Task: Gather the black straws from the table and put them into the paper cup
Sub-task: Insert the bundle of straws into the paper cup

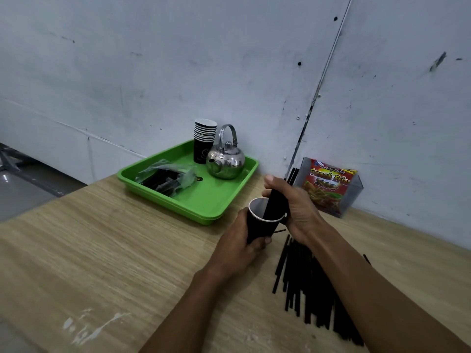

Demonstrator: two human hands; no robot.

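My left hand (239, 247) grips a black paper cup (260, 224) with a white inside, held just above the wooden table (114, 250). My right hand (293, 210) is closed around a bundle of black straws (276, 200). Their lower ends sit inside the cup and their tops stick out past my thumb. A pile of several loose black straws (305, 284) lies on the table under my right forearm, partly hidden by it.
A green tray (216, 200) behind the cup holds a stack of black paper cups (203, 141), a steel kettle (225, 159) and a plastic bag of black items (165, 178). A clear box with a snack packet (328, 189) stands by the wall.
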